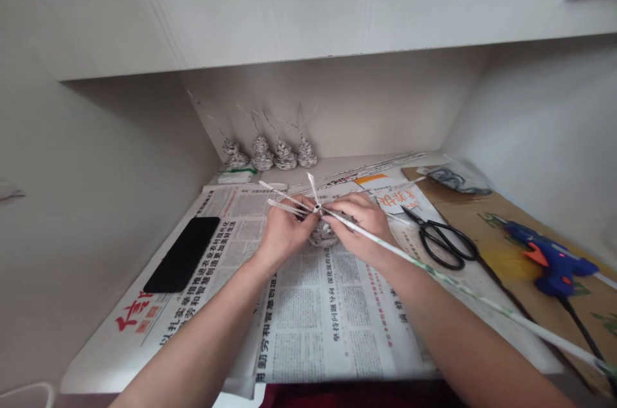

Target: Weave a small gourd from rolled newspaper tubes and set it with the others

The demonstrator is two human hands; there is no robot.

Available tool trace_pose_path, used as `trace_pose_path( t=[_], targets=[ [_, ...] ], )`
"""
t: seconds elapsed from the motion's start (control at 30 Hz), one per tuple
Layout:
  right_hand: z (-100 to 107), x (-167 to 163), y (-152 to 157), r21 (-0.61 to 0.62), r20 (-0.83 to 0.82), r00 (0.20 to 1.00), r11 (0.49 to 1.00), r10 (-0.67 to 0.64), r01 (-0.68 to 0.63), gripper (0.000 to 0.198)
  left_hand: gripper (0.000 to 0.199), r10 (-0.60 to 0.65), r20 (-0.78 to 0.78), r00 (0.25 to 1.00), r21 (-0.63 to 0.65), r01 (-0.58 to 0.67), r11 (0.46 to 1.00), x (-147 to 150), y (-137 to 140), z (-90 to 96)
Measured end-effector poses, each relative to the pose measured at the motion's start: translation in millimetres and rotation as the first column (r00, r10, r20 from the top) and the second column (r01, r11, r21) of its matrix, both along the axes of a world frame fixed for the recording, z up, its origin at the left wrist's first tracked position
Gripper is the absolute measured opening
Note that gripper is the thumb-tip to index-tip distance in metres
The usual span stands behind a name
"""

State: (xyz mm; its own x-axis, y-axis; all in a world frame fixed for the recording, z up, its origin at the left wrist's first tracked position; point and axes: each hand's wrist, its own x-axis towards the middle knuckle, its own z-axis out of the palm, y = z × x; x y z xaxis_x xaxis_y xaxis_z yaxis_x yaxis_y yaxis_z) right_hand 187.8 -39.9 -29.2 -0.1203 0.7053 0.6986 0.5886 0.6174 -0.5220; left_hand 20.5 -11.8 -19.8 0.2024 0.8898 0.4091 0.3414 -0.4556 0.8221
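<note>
scissors (446,242) right, phone (182,253) left, open newspaper (308,318) between

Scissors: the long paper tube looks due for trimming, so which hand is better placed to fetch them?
Probably the right hand: the scissors lie just beside it on the newspaper, while the left hand sits on the woven piece's far side.

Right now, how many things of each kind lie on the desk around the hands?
Finished woven paper cones: 4
Scissors: 1
Glue gun: 1
Phone: 1
Woven piece in both hands: 1
Total: 8
</note>
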Motion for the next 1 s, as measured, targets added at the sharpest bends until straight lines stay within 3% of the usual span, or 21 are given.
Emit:
trace_pose_path(
  t=[0.17,0.3,0.57,0.8,1.0],
  targets=[
    [-2.5,-0.9,-1.0,-0.15,-0.137,0.987,0.987,-0.085,0.065,0.018,0.008,0.004,-0.035,0.999,-0.026,-0.005,1.0,1.3,-4.1,2.1],
    [-4.0,-2.7,-1.5,-0.264,-0.235,0.967,0.964,-0.098,0.033,0.022,0.008,0.024,-0.059,0.998,-0.032,-0.026,0.999,0.6,-5.0,2.2],
    [-1.1,-6.5,-5.7,-0.222,-0.254,0.967,0.974,-0.021,-0.037,0.022,0.004,-0.013,-0.011,1.0,0.021,0.013,1.0,0.1,-3.5,-0.3],
    [-3.1,-8.2,-2.1,-0.299,-0.453,0.891,0.939,0.015,-0.168,0.025,0.009,-0.07,-0.009,0.998,0.048,0.07,0.996,-0.1,-4.5,1.5],
    [0.1,-10.8,-1.5,-0.336,-0.557,0.83,0.915,0.0,-0.226,0.022,0.011,-0.029,-0.084,0.996,0.061,0.034,0.998,-2.7,-3.9,3.2]
  ],
)
